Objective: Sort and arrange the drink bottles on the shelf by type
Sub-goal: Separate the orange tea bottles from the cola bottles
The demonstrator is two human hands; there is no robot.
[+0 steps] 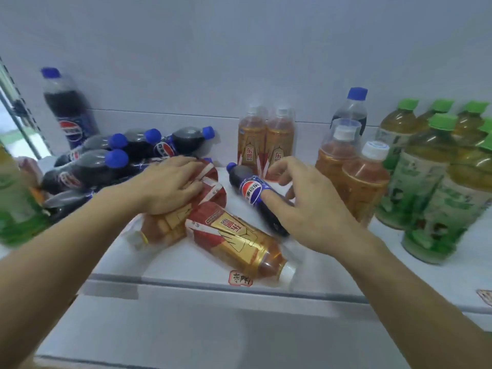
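The shelf [186,265] is part sorted. Green teas [431,166] stand grouped at the right of the frame, which suggests that type is already placed. 2 amber bottles [266,137] stand upright at centre back, and 2 more [354,177] stand centre right with a cola [351,110] behind them, out of its group.

At centre left a heap of colas [106,161] lies on its side, with 1 upright cola [69,113] at upper left. This pile reads as unsorted stock.

The left hand [170,187] lies palm down over a fallen amber bottle [181,209], fingers spread and curved across its label, probably steadying it or about to gather it. Whether the thumb closes under the bottle cannot be seen. A second fallen amber bottle [239,241] lies just beside it, cap toward the lower centre, above a handwritten tag [239,278] on the shelf edge.

The right hand [306,203] is wide, fingers loosely curved and holding nothing. Its thumb touches the label of a lone fallen cola [258,198] at centre frame. Judgement: this cola is the next piece to be lifted and sent left to its kind.

Risk: round bottles lying flat may roll toward the front edge.
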